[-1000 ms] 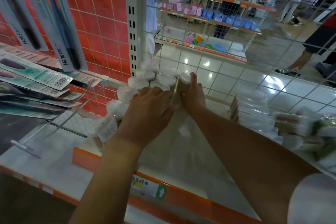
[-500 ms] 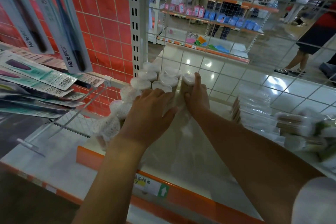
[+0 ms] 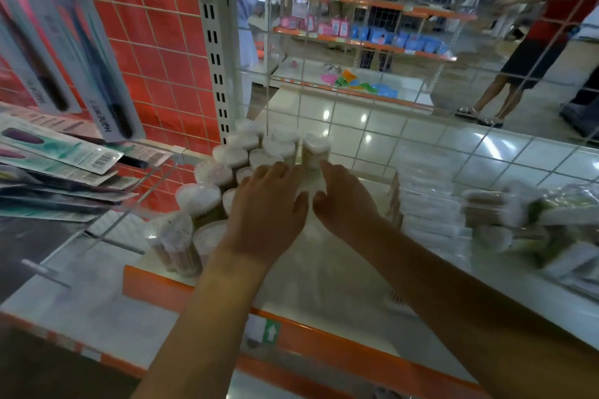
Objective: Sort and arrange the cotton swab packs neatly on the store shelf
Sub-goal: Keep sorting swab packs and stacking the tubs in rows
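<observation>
Several round cotton swab tubs with white lids [image 3: 227, 155] stand in rows at the left of the white shelf [image 3: 340, 269]. One tub [image 3: 316, 152] stands alone at the right end of the back row. My left hand [image 3: 265, 210] hovers palm down over the tubs, fingers spread, holding nothing. My right hand [image 3: 346, 201] is beside it, fingers apart, its fingertips just short of the lone tub. A stack of flat clear swab packs [image 3: 421, 191] lies to the right, and a loose heap of bagged swabs [image 3: 531, 220] lies further right.
Toothbrush packs [image 3: 58, 152] hang on hooks at the left and jut over the shelf edge. A white wire grid [image 3: 356, 97] closes the back of the shelf. An orange price rail [image 3: 324, 343] runs along the front edge. People stand in the aisle behind.
Both hands have let go of the rightmost tub and drawn back toward me. The tub now stands free at the back row. The camera has moved closer.
</observation>
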`<state>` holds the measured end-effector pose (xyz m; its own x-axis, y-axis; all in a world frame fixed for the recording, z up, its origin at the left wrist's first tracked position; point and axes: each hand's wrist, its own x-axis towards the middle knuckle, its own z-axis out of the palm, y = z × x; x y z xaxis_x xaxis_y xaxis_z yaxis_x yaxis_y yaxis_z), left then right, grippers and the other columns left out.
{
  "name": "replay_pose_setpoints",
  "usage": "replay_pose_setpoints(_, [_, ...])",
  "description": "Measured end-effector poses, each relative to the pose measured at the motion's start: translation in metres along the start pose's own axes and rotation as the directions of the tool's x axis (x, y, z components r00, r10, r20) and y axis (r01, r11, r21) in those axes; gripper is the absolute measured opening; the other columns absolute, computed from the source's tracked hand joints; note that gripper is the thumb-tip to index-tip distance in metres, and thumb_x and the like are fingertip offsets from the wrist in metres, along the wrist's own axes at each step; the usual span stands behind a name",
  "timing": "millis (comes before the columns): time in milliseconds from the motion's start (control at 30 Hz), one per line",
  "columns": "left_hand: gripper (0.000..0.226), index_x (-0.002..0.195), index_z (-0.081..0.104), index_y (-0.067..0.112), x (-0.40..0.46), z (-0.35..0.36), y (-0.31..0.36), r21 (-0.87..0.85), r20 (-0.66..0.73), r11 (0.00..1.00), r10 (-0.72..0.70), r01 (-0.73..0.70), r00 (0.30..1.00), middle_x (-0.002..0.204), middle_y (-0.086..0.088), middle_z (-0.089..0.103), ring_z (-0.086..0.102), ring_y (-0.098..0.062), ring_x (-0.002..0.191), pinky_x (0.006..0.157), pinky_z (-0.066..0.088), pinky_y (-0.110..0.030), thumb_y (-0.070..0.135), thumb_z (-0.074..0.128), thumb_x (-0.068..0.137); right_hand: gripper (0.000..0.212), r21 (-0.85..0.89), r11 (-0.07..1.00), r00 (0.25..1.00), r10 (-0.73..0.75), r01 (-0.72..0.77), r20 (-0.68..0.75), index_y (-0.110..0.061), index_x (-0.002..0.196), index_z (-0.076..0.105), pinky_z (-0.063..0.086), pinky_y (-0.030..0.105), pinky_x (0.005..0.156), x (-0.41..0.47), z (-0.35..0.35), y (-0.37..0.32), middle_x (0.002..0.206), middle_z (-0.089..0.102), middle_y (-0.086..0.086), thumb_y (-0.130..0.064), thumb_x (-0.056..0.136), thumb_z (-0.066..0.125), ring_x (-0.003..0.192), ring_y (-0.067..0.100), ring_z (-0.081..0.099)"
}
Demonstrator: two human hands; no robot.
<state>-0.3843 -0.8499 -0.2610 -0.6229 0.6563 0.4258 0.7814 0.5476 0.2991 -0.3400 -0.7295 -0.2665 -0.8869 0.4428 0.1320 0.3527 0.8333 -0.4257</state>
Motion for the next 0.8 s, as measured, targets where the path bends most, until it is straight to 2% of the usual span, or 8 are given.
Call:
replay_pose_setpoints(133, [0.031,0.105,0.064,0.003,-0.007,0.003,0.021,-0.009,-0.012,1.000,-0.012,0.011,1.000,0.092,-0.014,0.067,0.064,-0.033,0.081,0.065,0.050,-0.040,0.012,0.056,0.077,0.052,-0.045,0.992,0.991,-0.123,0.121,-0.042,-0.017,0.141,0.027,0.035,0.025,0.091,-0.037,-0.038,0.004,0.135,0.043,0.003,-0.017,0.092,0.046,0.121,0.018,0.041])
replay_pose_setpoints(200, [0.034,0.102,0.065,0.004,-0.011,0.005,0.036,0.020,0.003,1.000,0.003,-0.003,1.000,0.090,-0.013,0.067,0.065,-0.033,0.079,0.063,0.052,-0.040,0.018,0.048,0.077,0.052,-0.079,0.983,0.982,-0.174,0.168,-0.074,-0.016,0.142,0.026,0.033,0.023,0.094,-0.054,-0.051,0.013,0.138,0.040,0.001,-0.018,0.093,0.045,0.122,0.016,0.039])
replay_pose_setpoints(333, [0.029,0.100,0.065,0.005,-0.015,0.014,0.069,0.110,0.045,0.993,0.023,-0.028,0.999,0.088,-0.013,0.067,0.065,-0.034,0.076,0.061,0.052,-0.041,0.020,0.060,0.075,0.052,-0.188,0.968,0.979,-0.186,0.168,-0.079,-0.010,0.140,0.032,0.034,0.029,0.099,-0.081,-0.066,0.045,0.138,0.041,0.005,-0.019,0.092,0.048,0.122,0.021,0.041])
replay_pose_setpoints(400, [0.032,0.100,0.065,0.005,-0.016,0.018,0.089,0.141,0.056,0.989,0.031,-0.039,0.998,0.088,-0.012,0.067,0.064,-0.033,0.076,0.062,0.052,-0.040,0.025,0.053,0.079,0.053,-0.244,0.958,0.977,-0.183,0.153,-0.107,-0.002,0.130,0.046,0.046,0.038,0.088,-0.093,-0.070,0.066,0.124,0.055,0.014,-0.014,0.082,0.063,0.109,0.030,0.055])
replay_pose_setpoints(467, [0.030,0.100,0.066,0.005,-0.017,0.022,0.110,0.153,0.073,0.986,0.056,-0.067,0.996,0.087,-0.012,0.067,0.065,-0.032,0.076,0.061,0.052,-0.040,0.025,0.057,0.079,0.054,-0.253,0.959,0.970,-0.172,0.126,-0.171,0.003,0.117,0.057,0.053,0.040,0.074,-0.105,-0.074,0.090,0.108,0.064,0.018,-0.010,0.067,0.076,0.092,0.033,0.064])
replay_pose_setpoints(600, [0.029,0.098,0.067,0.006,-0.019,0.034,0.153,0.157,0.107,0.976,0.135,-0.151,0.985,0.086,-0.010,0.067,0.065,-0.030,0.076,0.059,0.052,-0.039,0.025,0.060,0.077,0.052,-0.237,0.968,0.970,-0.136,0.087,-0.200,0.003,0.113,0.059,0.054,0.040,0.069,-0.128,-0.087,0.127,0.103,0.065,0.018,-0.010,0.065,0.075,0.087,0.033,0.065])
replay_pose_setpoints(667, [0.032,0.105,0.065,0.006,-0.021,0.042,0.175,0.124,0.130,0.979,0.146,-0.162,0.981,0.094,-0.011,0.066,0.064,-0.031,0.085,0.067,0.051,-0.041,0.023,0.067,0.078,0.049,-0.202,0.978,0.972,-0.104,0.061,-0.210,0.002,0.113,0.059,0.053,0.042,0.073,-0.139,-0.095,0.143,0.105,0.064,0.018,-0.009,0.068,0.074,0.092,0.035,0.063])
replay_pose_setpoints(800, [0.043,0.133,0.044,0.017,-0.025,0.057,0.217,0.084,0.165,0.978,0.176,-0.192,0.970,0.124,-0.002,0.052,0.047,-0.021,0.115,0.091,0.038,-0.033,0.035,0.043,0.094,0.044,-0.210,0.978,0.969,-0.056,0.004,-0.240,-0.001,0.115,0.059,0.050,0.040,0.080,-0.159,-0.109,0.178,0.113,0.062,0.015,-0.014,0.074,0.068,0.103,0.033,0.060])
